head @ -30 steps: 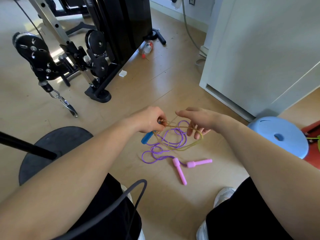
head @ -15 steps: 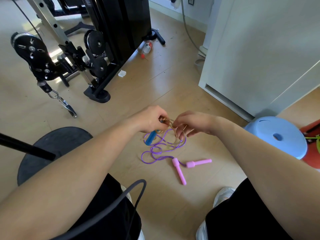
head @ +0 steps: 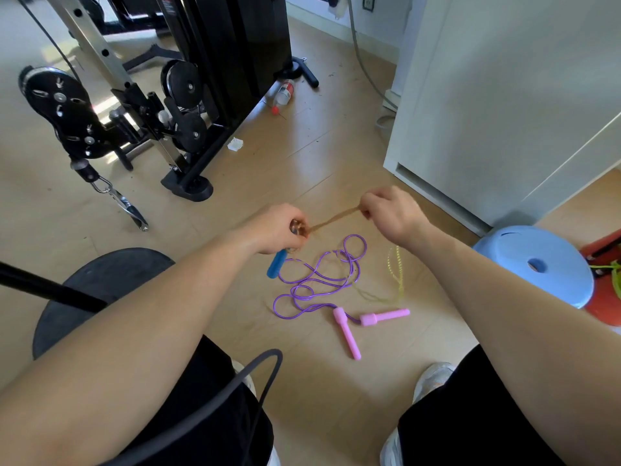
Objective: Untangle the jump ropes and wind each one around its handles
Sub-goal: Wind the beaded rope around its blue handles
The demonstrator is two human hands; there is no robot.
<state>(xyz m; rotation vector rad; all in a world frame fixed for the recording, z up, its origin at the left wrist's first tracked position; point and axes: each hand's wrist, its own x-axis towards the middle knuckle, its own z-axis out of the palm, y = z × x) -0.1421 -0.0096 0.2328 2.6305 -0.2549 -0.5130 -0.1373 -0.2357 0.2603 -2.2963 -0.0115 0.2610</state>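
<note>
Translucent yellow rope (head: pixel 336 219) taut, purple rope (head: pixel 340 254) loosely looped

- We see a pale wood-plank floor (head: pixel 319 156) carrying everything here.
- A purple rope (head: pixel 316 280) lies on it in loose loops. Its two pink handles (head: pixel 347 332) are splayed in a V at the near end, heads close together.
- Just right of those loops, the lower end of a yellow rope (head: pixel 373 299) trails onto the boards.
- A black round disc (head: pixel 111 280) lies flat at our left.
- A light blue stool (head: pixel 534 260) stands at our right, with a red object (head: pixel 605 297) just beyond it.
- Farther off we find the black foot of a gym machine (head: pixel 188 188), a small white scrap (head: pixel 235 143) near it, a bottle (head: pixel 284 94) lying on its side and a white cabinet (head: pixel 504 95).
</note>
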